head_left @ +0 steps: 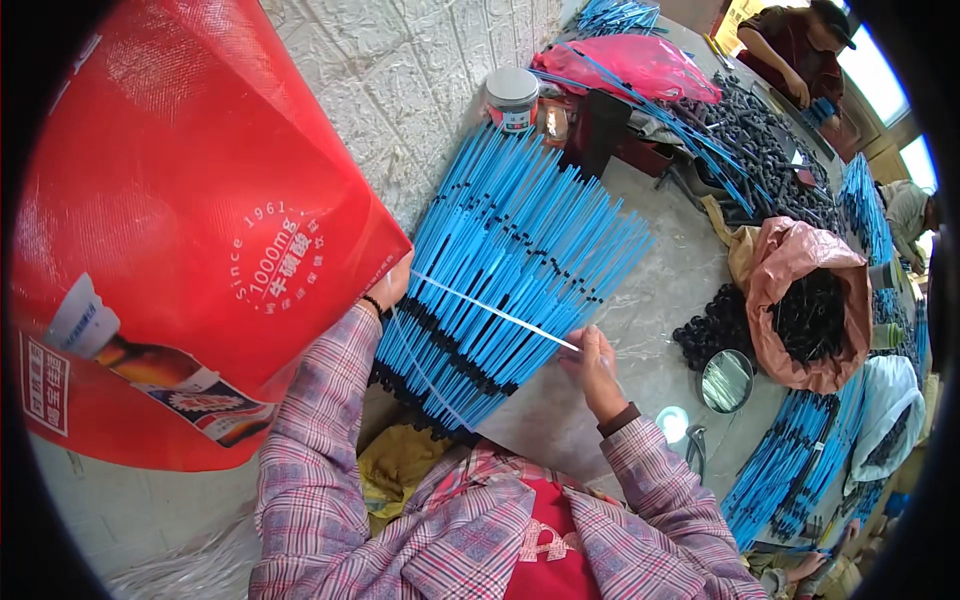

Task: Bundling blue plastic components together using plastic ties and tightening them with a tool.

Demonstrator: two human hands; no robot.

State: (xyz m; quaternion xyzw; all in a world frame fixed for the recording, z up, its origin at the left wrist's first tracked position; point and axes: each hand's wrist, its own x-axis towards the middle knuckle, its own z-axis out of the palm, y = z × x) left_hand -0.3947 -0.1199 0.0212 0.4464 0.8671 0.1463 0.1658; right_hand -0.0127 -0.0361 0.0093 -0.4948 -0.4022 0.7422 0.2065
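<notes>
Assembly workshop, by the look: blue rods (520, 255) massed between left hand (392, 285) and right hand (597, 370), open sack (790, 362) of black parts (808, 312) right of that grip, more heaped beyond, co-worker (772, 42) farther off.

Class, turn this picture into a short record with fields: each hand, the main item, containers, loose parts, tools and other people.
Right hand: right hand pinching one end of a white strip
Left hand: left hand at the strip's other end, fingers partly hidden by a red bag
Main item: blue rods with black bands, strip across them
Containers: lidded jar; open pinkish sack of black parts
Loose parts: black pieces beside the sack
Tool: metal tool, exact kind unclear
People: co-worker, upper right; others partly visible
</notes>
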